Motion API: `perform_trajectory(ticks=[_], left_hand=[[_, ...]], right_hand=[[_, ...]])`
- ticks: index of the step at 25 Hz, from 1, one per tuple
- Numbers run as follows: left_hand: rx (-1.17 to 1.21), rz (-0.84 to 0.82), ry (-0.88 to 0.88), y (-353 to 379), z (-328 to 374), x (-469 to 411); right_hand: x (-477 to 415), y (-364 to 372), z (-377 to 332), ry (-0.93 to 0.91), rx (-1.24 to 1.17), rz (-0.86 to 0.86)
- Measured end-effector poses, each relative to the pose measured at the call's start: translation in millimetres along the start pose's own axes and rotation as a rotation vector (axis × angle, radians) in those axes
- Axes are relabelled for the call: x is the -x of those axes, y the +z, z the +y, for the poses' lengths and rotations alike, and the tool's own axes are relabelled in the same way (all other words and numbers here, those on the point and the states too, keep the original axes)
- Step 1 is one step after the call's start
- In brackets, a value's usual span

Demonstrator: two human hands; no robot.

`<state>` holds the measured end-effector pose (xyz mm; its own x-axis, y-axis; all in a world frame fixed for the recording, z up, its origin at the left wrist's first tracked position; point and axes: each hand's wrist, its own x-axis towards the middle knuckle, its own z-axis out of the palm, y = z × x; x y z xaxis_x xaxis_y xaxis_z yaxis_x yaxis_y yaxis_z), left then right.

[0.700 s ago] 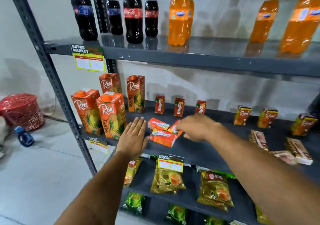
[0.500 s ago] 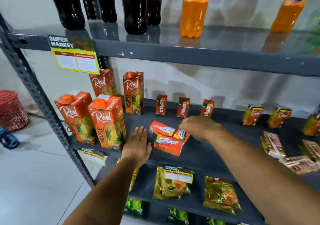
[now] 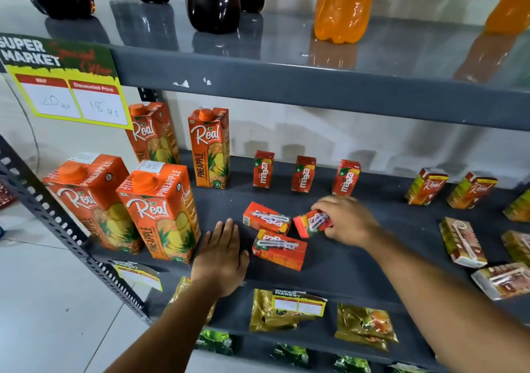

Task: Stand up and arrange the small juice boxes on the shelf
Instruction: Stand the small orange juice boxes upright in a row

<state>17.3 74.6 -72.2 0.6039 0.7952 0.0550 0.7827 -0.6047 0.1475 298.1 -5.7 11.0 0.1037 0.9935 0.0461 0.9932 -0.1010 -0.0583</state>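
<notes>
Right hand (image 3: 345, 220) grips a toppled small red mango juice box (image 3: 313, 223), probably to stand it up. Left hand (image 3: 222, 253) lies open and flat on the dark grey metal shelf (image 3: 358, 261), likely bracing; two more red boxes lie between the hands.

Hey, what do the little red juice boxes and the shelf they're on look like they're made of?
Small red juice boxes: probably coated paperboard, going by the crisp folded edges and glossy print. Shelf: likely grey painted metal, smooth and slightly reflective, with a perforated steel upright and chipped paint on the edge above.
</notes>
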Motion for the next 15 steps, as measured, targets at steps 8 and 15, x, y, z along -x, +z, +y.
perform_trajectory(ticks=[8,15], left_hand=[[-0.044,-0.011,-0.026,-3,3,0],[-0.051,-0.028,-0.043,-7,5,1]], right_hand=[[38,40,-16,0.904,-0.819,0.719],[38,35,-9,0.874,-0.886,0.617]])
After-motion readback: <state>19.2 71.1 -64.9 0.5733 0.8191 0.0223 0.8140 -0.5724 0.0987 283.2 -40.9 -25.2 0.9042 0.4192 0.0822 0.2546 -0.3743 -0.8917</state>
